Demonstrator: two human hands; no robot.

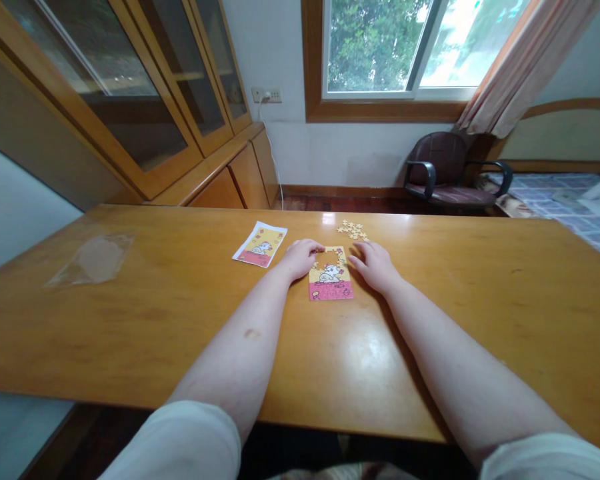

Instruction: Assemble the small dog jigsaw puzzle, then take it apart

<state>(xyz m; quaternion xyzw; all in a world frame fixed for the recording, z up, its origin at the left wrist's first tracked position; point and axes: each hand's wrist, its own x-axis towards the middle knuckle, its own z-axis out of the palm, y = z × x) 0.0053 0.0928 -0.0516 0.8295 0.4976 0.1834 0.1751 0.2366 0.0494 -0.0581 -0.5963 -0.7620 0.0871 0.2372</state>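
Note:
A partly assembled jigsaw puzzle [331,288] lies flat on the wooden table, showing a white bird on a yellow and pink ground, with a gap in its upper part. My left hand [300,259] rests at its upper left edge, fingers stretched over the corner and touching it; no piece shows in them. Beside the right edge, my right hand [375,268] is open, its fingers apart and holding nothing. Loose puzzle pieces [353,230] lie in a small heap beyond the right hand. To the left is a reference picture card [261,245] with the same bird.
A clear plastic bag [94,259] lies on the left of the table [180,347]. A glass-doored cabinet [145,120] stands at the left, and an office chair [443,170] is past the far edge. Behind are a window [380,47] and a bed [565,193].

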